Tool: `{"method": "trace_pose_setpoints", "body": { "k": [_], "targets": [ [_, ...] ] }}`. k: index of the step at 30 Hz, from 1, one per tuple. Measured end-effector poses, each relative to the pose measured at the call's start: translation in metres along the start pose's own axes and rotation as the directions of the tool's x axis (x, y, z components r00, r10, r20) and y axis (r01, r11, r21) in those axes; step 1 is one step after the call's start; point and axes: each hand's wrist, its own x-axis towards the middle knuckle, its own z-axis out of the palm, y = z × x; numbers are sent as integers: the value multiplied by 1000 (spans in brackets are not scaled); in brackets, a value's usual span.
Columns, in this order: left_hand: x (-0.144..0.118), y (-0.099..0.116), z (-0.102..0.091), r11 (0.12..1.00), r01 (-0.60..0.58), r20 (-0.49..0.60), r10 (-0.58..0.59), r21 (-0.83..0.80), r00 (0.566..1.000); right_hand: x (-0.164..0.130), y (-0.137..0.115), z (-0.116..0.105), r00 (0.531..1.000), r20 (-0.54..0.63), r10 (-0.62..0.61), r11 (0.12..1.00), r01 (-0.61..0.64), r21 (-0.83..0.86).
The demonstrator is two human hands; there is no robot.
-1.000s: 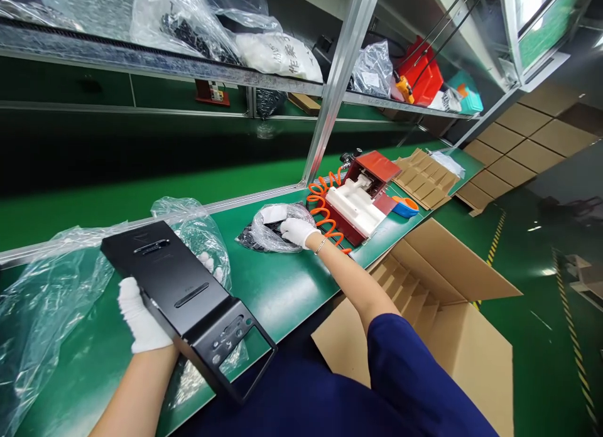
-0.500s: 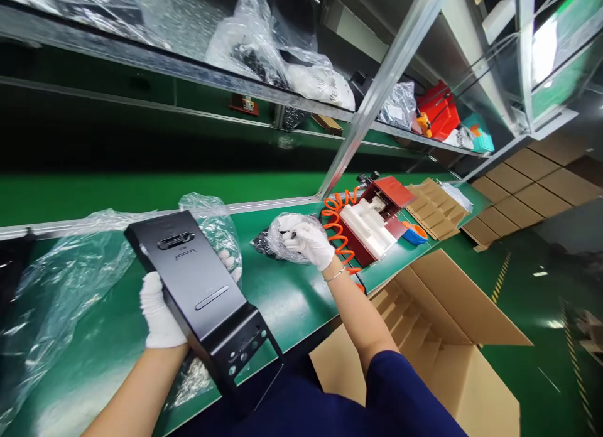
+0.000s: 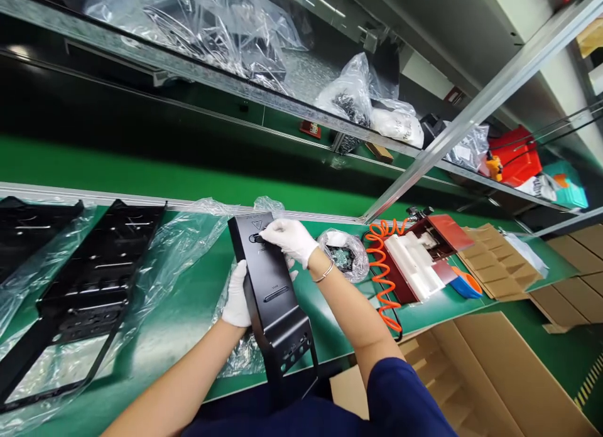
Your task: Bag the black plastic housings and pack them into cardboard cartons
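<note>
A long black housing (image 3: 271, 277) with a bent, perforated lower end is tilted up in front of me. Gripping its left edge is my left hand (image 3: 237, 299), in a white glove. My right hand (image 3: 292, 239), also gloved, has its thumb and forefinger pinched together at the oval slot near the housing's top; anything between the fingertips is too small to make out. Just right of that hand lies an open clear plastic bag (image 3: 346, 255) with small dark parts inside. Behind the housing, another plastic bag is mostly hidden.
Black frames (image 3: 101, 267) lie on clear plastic sheeting at the left of the green bench (image 3: 174, 336). To the right are an orange coiled hose (image 3: 384, 277), a red and white device (image 3: 414, 267) and a blue-orange dish (image 3: 466, 282). An open carton (image 3: 509, 355) stands below the bench edge.
My right hand has left the plastic bag of small parts and come to the housing's slot. The view has turned left, bringing the black frames at the left into sight.
</note>
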Motion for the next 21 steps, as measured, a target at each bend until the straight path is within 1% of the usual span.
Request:
{"method": "trace_pose_setpoints", "body": {
  "k": [2, 3, 6, 8, 10, 11, 12, 13, 15, 16, 17, 18, 19, 21],
  "targets": [
    [-1, 1, 2, 999, 33, 18, -33, -10, 999, 1, 0, 1, 999, -33, -7, 995, 4, -97],
    [-1, 1, 3, 999, 33, 9, -32, -9, 999, 1, 0, 1, 999, -51, -7, 990, -1, -144],
    [-1, 1, 4, 1000, -13, -82, 14, 8, 997, 1, 3, 4, 991, -131, -23, 970, -9, -241],
    [-1, 0, 8, 999, -36, -142, 40, 35, 989, 2, 7, 5, 976, -205, -72, 978, 29, -207],
    [-2, -2, 14, 998, -24, -159, 34, 61, 987, 3, 11, 6, 964, -249, -90, 996, 79, -51],
    [-3, -3, 18, 997, -11, -157, 22, 73, 987, 3, 13, 6, 972, -226, -62, 996, 76, 53],
    [-4, -4, 21, 997, 0, -164, 13, 81, 986, 3, 14, 6, 987, -158, -18, 986, 43, 158],
    [-5, -4, 24, 996, -2, -190, 19, 89, 982, 3, 16, 7, 998, -61, 25, 969, -9, 248],
    [-6, -5, 27, 993, -43, -285, 72, 105, 956, 1, 17, 9, 990, 120, 72, 927, -110, 358],
    [-6, -5, 27, 991, -73, -339, 109, 117, 934, 0, 17, 11, 982, 172, 73, 910, -136, 391],
    [-6, -5, 27, 986, -101, -386, 144, 129, 911, -1, 18, 14, 979, 192, 69, 896, -145, 420],
    [-6, -4, 26, 982, -122, -415, 171, 141, 894, -2, 19, 16, 980, 187, 67, 885, -145, 442],
    [-6, -4, 25, 979, -134, -431, 187, 151, 883, -2, 19, 19, 983, 171, 68, 880, -140, 454],
    [-6, -2, 22, 977, -135, -436, 195, 163, 879, -2, 21, 23, 989, 127, 76, 883, -126, 451]
  ]
}}
